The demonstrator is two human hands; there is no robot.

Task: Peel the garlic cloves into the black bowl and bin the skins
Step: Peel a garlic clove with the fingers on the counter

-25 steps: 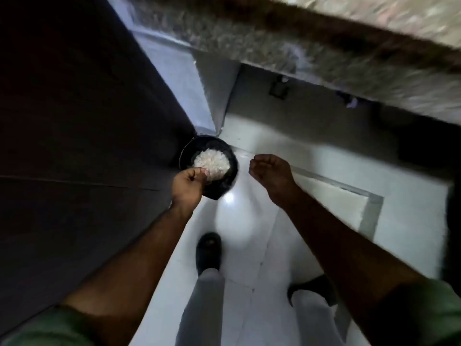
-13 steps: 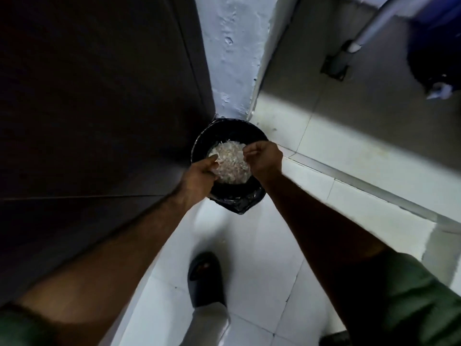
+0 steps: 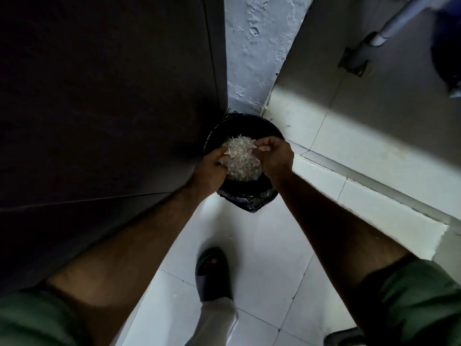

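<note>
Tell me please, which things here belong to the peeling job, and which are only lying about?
Job: garlic skins, black-lined bin, left hand, right hand.
Lying about: dark slipper, pipe, drain cover.

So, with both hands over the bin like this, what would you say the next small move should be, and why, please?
Probably loosen the fingers of both hands so the skins drop. The left hand and right hand are over the black-lined bin, each seeming to grip part of the pale pile of garlic skins above its mouth, so letting go should land them inside, not on the white floor tiles.
</note>
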